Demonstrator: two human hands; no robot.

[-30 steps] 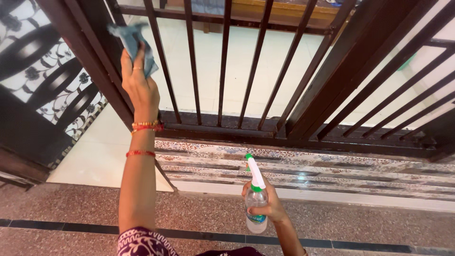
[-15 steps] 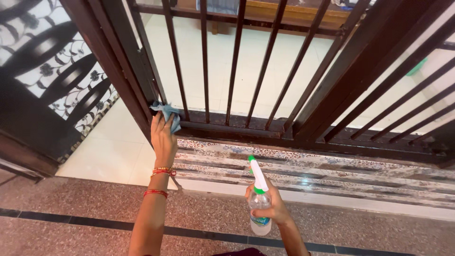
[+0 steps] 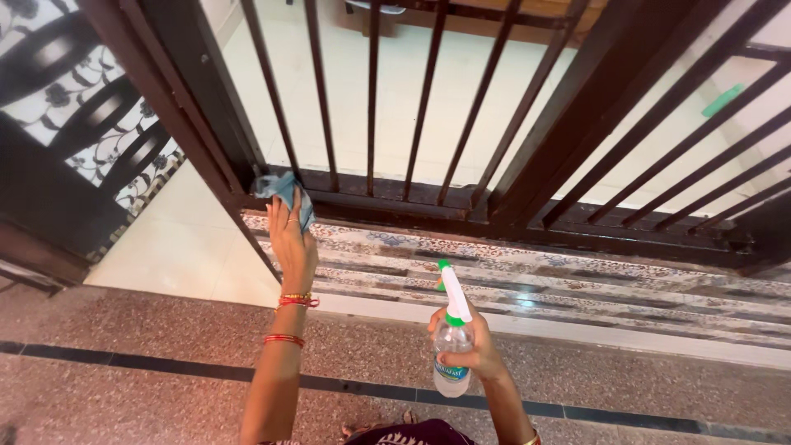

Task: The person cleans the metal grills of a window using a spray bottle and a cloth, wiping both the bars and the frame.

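Left hand (image 3: 292, 243) reaches forward and up, arm extended, palm toward the gate; its grip is closed over a blue cloth (image 3: 283, 193), fingers pressing the fabric flat against the lower corner of the dark metal gate (image 3: 375, 202), where the bottom rail meets the upright post; the flat palm presumably spreads pressure across the rail surface. Right hand (image 3: 470, 350) stays low and near the body; its grip is wrapped round the neck of a spray bottle (image 3: 451, 346), nozzle pointing up and away from the gate, held apart from the cloth, seemingly at rest and not aimed.

Cloth: small, light blue, crumpled, a corner sticking out left of the fingers. Bottle: clear plastic, blue label band, white and green trigger head; liquid level cannot be told. Red and gold bangles (image 3: 290, 317) sit on the left wrist. Patterned tile step (image 3: 577, 276) lies under the gate; speckled floor (image 3: 148, 338) below.
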